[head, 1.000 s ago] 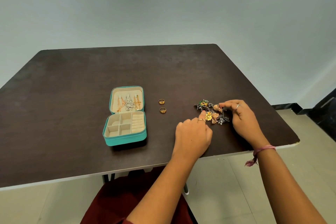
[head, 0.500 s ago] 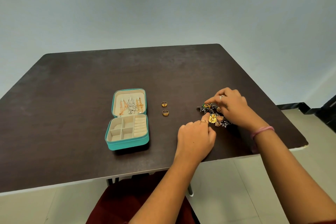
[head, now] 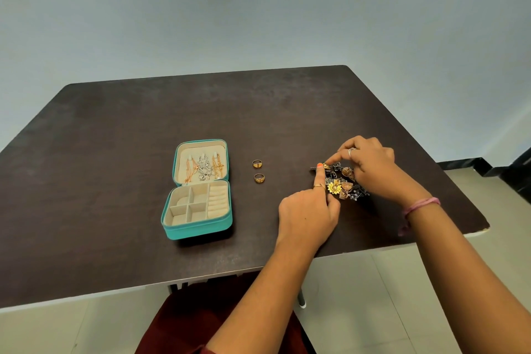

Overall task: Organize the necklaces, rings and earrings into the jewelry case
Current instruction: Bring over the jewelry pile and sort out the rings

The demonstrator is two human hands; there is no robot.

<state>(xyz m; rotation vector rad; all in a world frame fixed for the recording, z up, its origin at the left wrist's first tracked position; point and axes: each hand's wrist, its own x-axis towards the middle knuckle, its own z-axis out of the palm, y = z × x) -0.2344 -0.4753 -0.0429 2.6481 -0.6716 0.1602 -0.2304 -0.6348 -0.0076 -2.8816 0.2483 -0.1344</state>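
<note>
Dark table (head: 143, 123), grey wall (head: 258, 8), tiled floor (head: 373, 296).

Pink wrist thread (head: 421, 204), finger rings, maroon garment (head: 201, 322)
</note>
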